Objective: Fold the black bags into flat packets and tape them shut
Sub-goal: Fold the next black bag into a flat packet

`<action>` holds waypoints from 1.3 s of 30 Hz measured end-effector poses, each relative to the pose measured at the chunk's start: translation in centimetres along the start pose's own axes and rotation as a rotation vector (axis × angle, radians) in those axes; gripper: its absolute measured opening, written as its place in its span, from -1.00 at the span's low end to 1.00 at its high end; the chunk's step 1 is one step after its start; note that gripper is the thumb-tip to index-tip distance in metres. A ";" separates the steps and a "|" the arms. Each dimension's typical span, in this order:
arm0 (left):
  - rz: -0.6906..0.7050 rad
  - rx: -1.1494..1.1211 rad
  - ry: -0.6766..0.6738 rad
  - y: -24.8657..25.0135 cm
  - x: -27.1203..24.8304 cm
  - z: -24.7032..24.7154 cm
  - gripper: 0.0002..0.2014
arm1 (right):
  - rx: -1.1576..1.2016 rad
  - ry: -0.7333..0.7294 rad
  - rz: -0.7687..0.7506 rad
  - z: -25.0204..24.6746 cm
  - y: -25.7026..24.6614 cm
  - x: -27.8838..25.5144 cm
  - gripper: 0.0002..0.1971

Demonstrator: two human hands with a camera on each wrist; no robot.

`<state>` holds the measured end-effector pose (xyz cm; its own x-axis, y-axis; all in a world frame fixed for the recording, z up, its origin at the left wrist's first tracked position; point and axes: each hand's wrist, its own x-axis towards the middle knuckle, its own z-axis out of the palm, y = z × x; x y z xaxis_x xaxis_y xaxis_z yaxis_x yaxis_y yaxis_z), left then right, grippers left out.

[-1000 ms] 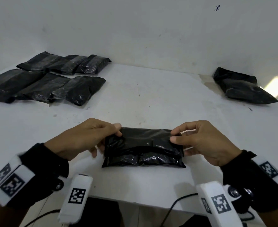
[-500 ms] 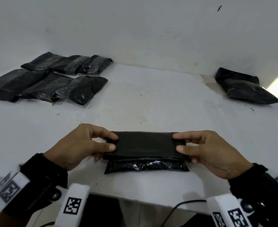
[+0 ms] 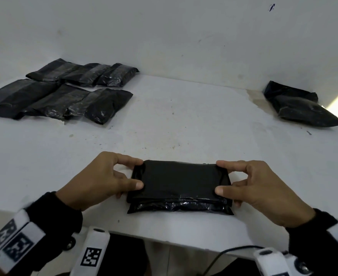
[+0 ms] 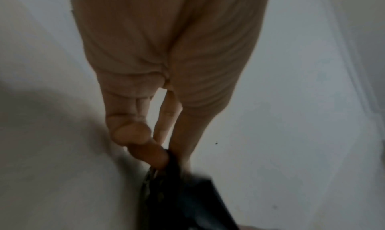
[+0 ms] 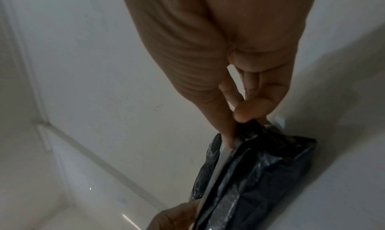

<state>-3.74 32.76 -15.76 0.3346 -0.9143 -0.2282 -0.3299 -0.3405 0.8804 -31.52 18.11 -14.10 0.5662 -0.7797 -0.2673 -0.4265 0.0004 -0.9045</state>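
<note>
A folded black bag [image 3: 181, 184] lies on the white tabletop [image 3: 184, 124] between the two hands, close to the near edge. The left hand [image 3: 102, 180] pinches the bag's left end, thumb on the top flap and forefinger curled over the far corner. The right hand [image 3: 257, 188] pinches the right end in the same way, thumb on top and forefinger at the far corner. In the wrist views each thumb presses the black plastic against the fingers beneath it, at the left end [image 4: 172, 176] and at the right end [image 5: 256, 167]. The top layer is dull and smooth; a shiny crinkled layer shows under it along the near side. Well beyond the left hand, a group of taped packets [image 3: 64, 90] lies in two rows, some overlapping. Well beyond the right hand, near the wall, rests a loose pile of bags [image 3: 299, 106].
</note>
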 end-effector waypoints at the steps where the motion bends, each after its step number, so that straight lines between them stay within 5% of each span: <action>1: 0.024 0.084 0.037 0.2 0.0 0.1 -0.51 | -0.046 0.004 -0.009 0.1 -0.1 0.0 -0.39; 4: 0.168 0.417 0.144 1.1 0.2 0.1 -0.38 | -0.185 0.024 -0.059 0.3 -0.6 0.1 -0.46; 7: 0.314 0.569 0.101 2.1 0.5 0.4 -0.33 | -0.471 0.054 -0.098 0.3 -1.0 0.3 -0.48; 14: 0.593 0.669 -0.196 4.1 -0.2 3.1 -0.71 | -0.776 0.091 -0.202 0.4 -1.4 -0.3 -0.44; 19: 0.578 0.931 -0.227 4.5 -0.2 5.2 -0.47 | -0.876 -0.070 -0.529 0.8 -1.6 -1.3 -0.84; 24: 0.561 0.994 -0.179 5.3 0.8 5.3 -0.62 | -1.083 -0.140 -0.464 1.5 -2.0 -1.0 -0.55; 33: 0.457 1.094 -0.174 8.6 7.3 6.1 -0.57 | -1.181 -0.025 -0.333 0.0 -3.6 4.0 -0.57; 39: 0.448 1.093 -0.117 10.0 10.8 7.5 -0.56 | -1.044 0.045 -0.315 -2.2 -2.6 7.3 -0.54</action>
<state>-10.04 17.83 -12.52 -0.0666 -0.9948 -0.0771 -0.9947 0.0601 0.0829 -27.79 11.05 -12.96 0.7376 -0.6740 -0.0413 -0.6673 -0.7183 -0.1969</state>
